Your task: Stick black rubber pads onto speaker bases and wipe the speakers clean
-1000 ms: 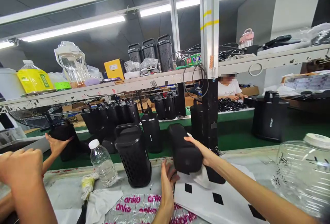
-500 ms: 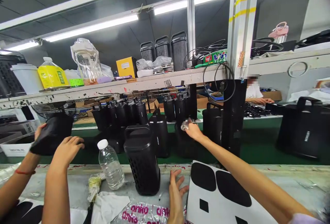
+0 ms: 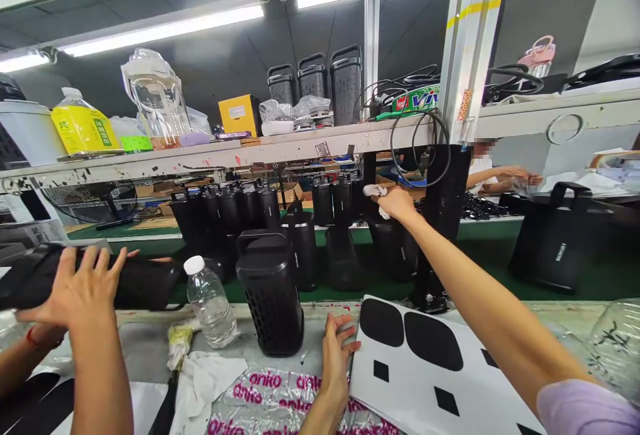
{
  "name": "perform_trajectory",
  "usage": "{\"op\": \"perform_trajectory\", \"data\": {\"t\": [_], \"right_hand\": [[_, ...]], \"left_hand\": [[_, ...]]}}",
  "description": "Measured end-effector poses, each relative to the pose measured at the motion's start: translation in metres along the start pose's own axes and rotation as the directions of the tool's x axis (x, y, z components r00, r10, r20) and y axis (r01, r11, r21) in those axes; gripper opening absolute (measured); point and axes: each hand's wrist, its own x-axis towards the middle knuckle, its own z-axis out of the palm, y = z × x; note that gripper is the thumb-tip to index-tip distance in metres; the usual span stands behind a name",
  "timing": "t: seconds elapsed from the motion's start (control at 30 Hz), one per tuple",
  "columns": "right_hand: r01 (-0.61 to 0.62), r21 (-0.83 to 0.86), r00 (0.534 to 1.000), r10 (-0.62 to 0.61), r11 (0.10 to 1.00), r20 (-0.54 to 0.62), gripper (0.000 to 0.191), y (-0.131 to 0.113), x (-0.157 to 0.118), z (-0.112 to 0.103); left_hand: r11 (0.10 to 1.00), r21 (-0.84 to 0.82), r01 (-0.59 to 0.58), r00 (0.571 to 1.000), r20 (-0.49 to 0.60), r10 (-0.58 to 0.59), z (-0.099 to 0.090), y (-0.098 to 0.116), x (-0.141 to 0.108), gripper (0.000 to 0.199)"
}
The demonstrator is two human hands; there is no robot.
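On shelf (image 3: pixel 280 151), jug (image 3: pixel 159 101) w/ amber dregs (image 3: pixel 163 143), R hand (image 3: pixel 400 205) w/ cloth (image 3: pixel 375 191)

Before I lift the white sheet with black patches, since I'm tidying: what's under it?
Pink-lettered plastic shows along the near edge of the white sheet and seems to run beneath it. Whatever else lies underneath is covered.

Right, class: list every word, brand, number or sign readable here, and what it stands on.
"anko", repeated in pink: clear plastic sheet
"MERCURY", seemingly: black device at right
"Vi", rest cut off: green pack on shelf
Too small or blurred: labels on yellow bottle and yellow box; marks on other black devices.
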Motion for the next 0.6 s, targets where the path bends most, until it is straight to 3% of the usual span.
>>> {"op": "perform_trajectory", "data": {"t": [0.17, 0.37, 0.43, 0.5, 0.57, 0.6], "right_hand": [[-0.031, 0.044, 0.997, 0.034, 0.999, -0.07, 0.025, -0.022, -0.029, -0.006], [0.169, 0.22, 0.96, -0.109, 0.961, -0.259, 0.03, -0.026, -0.095, -0.051], [0.273, 0.367, 0.917, -0.124, 0.889, -0.38, 0.032, -0.025, -0.121, -0.068], [0.383, 0.531, 0.86, -0.082, 0.755, -0.503, 0.032, -0.022, -0.143, -0.086], [0.422, 0.707, 0.824, 0.086, 0.568, -0.561, 0.031, -0.013, -0.156, -0.101], [0.389, 0.791, 0.824, 0.205, 0.473, -0.528, 0.032, -0.005, -0.16, -0.106]], "left_hand": [[0.999, -0.029, 0.015, 1.0, -0.006, -0.015, 0.002, 0.004, -0.003, 0.036], [0.997, -0.072, 0.041, 0.999, 0.028, -0.039, 0.0, 0.006, -0.001, 0.033], [0.993, -0.095, 0.076, 0.995, 0.075, -0.069, 0.001, 0.008, -0.005, 0.033], [0.984, -0.117, 0.137, 0.981, 0.157, -0.118, 0.003, 0.013, -0.014, 0.038], [0.971, -0.137, 0.197, 0.953, 0.258, -0.157, 0.007, 0.02, -0.026, 0.056], [0.966, -0.151, 0.208, 0.938, 0.312, -0.153, 0.009, 0.023, -0.033, 0.066]]}}
